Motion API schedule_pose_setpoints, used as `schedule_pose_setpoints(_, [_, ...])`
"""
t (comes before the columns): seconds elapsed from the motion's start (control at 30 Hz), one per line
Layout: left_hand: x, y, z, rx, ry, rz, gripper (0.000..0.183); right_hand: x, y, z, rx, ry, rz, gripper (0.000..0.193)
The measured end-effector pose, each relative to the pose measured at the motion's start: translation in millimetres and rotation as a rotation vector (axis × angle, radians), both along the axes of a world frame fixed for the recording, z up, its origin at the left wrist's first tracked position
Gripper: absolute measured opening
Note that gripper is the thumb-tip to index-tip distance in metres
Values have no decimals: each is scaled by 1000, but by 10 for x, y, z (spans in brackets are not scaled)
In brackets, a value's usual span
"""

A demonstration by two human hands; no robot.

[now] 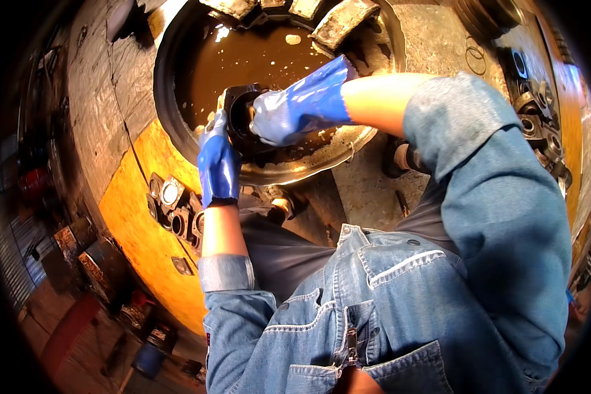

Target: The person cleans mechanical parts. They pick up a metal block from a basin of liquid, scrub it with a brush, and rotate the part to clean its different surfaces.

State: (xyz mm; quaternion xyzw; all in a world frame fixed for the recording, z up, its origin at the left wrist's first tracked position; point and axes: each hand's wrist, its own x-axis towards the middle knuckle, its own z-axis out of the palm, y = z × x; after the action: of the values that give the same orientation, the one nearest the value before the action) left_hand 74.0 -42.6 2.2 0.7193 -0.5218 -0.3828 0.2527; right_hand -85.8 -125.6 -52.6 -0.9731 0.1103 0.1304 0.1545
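Observation:
A dark metal housing (238, 98) with a round bore is held over a round basin (167, 105) of murky brown liquid (256, 56). My left hand (218, 157), in a blue rubber glove, grips the housing along its left side. My right hand (285, 115), gloved the same way, is closed with its curled fingers at the mouth of the bore. Whatever those right fingers may hold is hidden by the glove. Several grimy metal blocks (345, 23) rest along the basin's far rim.
Several metal parts with round openings (177, 213) lie on a yellow board (141, 177) at the left. More ringed parts (538, 125) line the right side, near thin rings (475, 60) and a dark cylindrical piece (489, 20). Blocky machine parts (108, 266) stand at lower left.

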Motion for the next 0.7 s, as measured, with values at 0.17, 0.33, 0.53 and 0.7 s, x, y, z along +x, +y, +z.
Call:
schedule_pose_setpoints(0.17, [-7,-37,-13,109,133,132,32,11,-97,56,56,-188,10,31])
schedule_pose_setpoints(0.33, [-217,-134,235,235,34,230,33,85,-11,-160,-13,-158,-225,33])
schedule_pose_setpoints(0.53, [-108,-104,120,179,7,135,36,320,4,-63,325,141,-593,34])
schedule_pose_setpoints(0.7, [160,44,-160,-37,-34,-44,35,-47,77,318,797,-356,-875,38])
